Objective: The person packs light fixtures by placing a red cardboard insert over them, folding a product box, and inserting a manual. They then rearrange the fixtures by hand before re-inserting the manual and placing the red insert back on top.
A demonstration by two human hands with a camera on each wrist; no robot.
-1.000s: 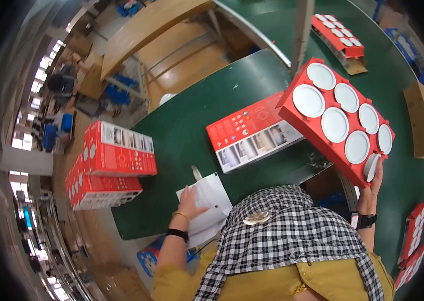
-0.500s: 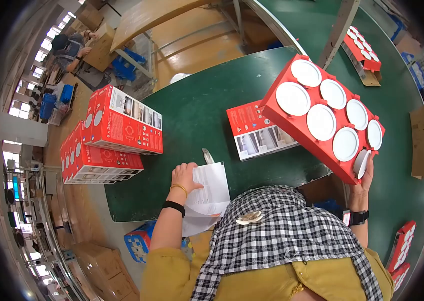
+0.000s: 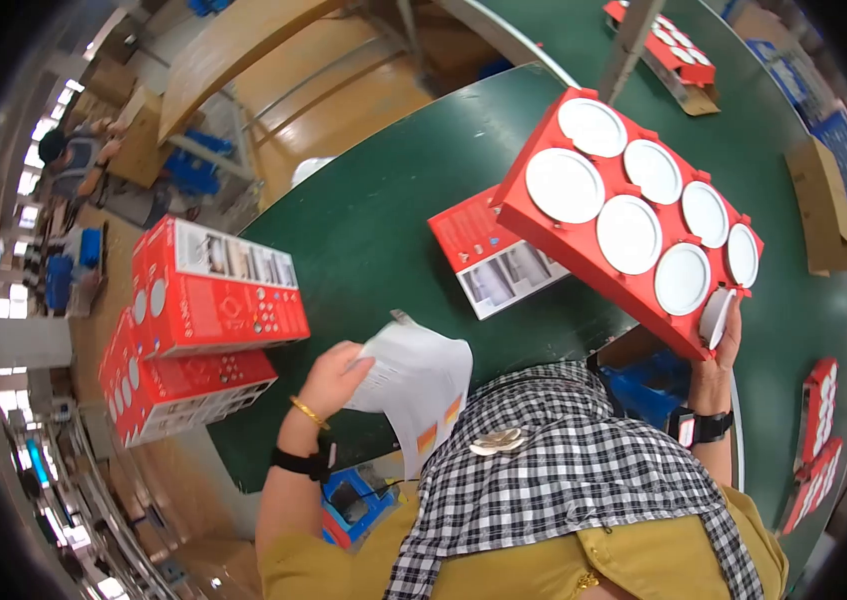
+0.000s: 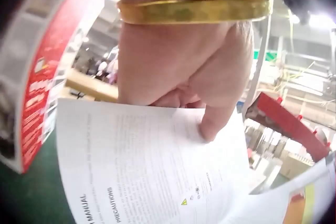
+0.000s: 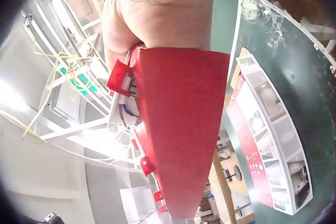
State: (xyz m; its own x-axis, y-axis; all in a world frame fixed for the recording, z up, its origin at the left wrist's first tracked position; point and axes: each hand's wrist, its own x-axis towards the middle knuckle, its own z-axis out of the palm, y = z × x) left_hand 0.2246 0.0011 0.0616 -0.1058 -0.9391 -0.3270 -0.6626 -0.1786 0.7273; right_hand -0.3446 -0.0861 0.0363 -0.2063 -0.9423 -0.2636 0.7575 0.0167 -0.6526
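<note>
My left hand [image 3: 331, 380] pinches the edge of a printed paper manual [image 3: 413, 365] between thumb and fingers. In the left wrist view the thumb lies on the printed side of the manual [image 4: 152, 155], where the words "MANUAL" and "PRECAUTIONS" show. The sheet bends and hangs close in front of the checked apron. On the other side, my right hand [image 3: 729, 345] grips the lower corner of a red cardboard tray [image 3: 583, 265], held tilted. Several round white downlights [image 3: 628, 234] sit in it; the one by my hand stands tipped up. The right fingertips are partly hidden by the tray.
A red printed box [image 3: 488, 250] lies on the green table [image 3: 353, 260], partly behind the tray. Stacked red boxes [image 3: 233, 290] stand at the left edge. More filled trays [image 3: 678, 50] lie at the far right, near an open brown carton [image 3: 818, 205]. A metal post [image 3: 633, 50] rises beyond.
My left hand has come down onto the manual, taken hold of it and lifted it off the table toward me. The right hand keeps the tray raised, shifted slightly left in view.
</note>
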